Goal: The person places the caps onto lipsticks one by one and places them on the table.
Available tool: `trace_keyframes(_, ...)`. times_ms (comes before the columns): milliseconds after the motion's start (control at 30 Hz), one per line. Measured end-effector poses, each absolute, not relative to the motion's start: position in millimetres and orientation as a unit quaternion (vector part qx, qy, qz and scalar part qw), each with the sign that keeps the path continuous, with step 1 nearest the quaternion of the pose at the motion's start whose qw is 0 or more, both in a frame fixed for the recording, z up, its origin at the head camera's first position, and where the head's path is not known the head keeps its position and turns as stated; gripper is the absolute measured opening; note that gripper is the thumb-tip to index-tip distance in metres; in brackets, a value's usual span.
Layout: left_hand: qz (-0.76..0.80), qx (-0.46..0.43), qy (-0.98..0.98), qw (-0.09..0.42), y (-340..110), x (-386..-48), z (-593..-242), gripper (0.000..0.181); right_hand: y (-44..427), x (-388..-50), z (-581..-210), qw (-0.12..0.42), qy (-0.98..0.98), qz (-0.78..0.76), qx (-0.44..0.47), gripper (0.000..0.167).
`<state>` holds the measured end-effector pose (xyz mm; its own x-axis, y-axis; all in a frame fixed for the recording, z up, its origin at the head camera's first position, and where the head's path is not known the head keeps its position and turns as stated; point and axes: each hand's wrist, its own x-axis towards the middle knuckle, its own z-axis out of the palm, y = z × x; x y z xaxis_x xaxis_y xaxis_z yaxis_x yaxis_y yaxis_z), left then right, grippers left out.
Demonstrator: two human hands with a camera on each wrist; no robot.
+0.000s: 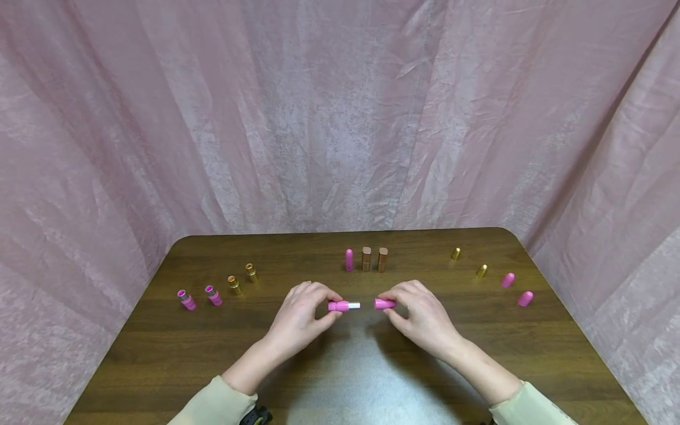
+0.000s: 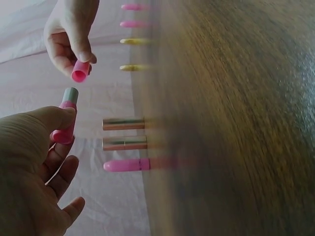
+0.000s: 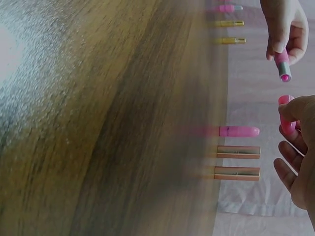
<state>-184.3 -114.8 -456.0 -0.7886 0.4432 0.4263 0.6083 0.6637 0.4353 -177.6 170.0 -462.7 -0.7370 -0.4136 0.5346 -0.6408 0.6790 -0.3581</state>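
Left hand (image 1: 300, 316) pinches a slim pink lipstick base with a silver collar (image 1: 337, 306) between thumb and fingers, holding it on its side just above the wood-grained brown counter (image 1: 504, 348), with its collar turned toward the other hand. Right hand (image 1: 422, 316) pinches a hollow, glossy pink lipstick cap (image 1: 383, 304) the same way, its open mouth facing the collar. Base and cap are nearly in line, near each other but apart, a small gap between them. In the right wrist view, a bit of pink shows inside the collar's end.

Beyond the hands, a closed pink round-topped lipstick (image 1: 349, 260) stands upright beside two squared, coppery metallic lipstick tubes (image 1: 374, 260). On the person's left, two uncapped pink lipstick bases with silvery collars (image 1: 213, 296) and two uncapped gold lipstick bases (image 1: 234, 285) stand in a slanting row, the gold pair nearer the middle. On the right, two gold bullet-shaped caps (image 1: 481, 271) and two rounded pink caps (image 1: 507, 280) form a matching slant, the pink pair nearer the person. Pale green sleeves (image 1: 220, 404) cover both forearms, and a pinkish crushed-velvet curtain (image 1: 340, 118) hangs behind the counter.
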Motion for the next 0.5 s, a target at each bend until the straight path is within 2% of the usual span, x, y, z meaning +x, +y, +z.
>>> trace_keyframes(500, -0.293, -0.302, -0.897, 0.134, -103.7, -183.3, -457.7, 0.020, 155.7, -176.0, -464.4, 0.215, -0.874, 0.284, 0.330, 0.029)
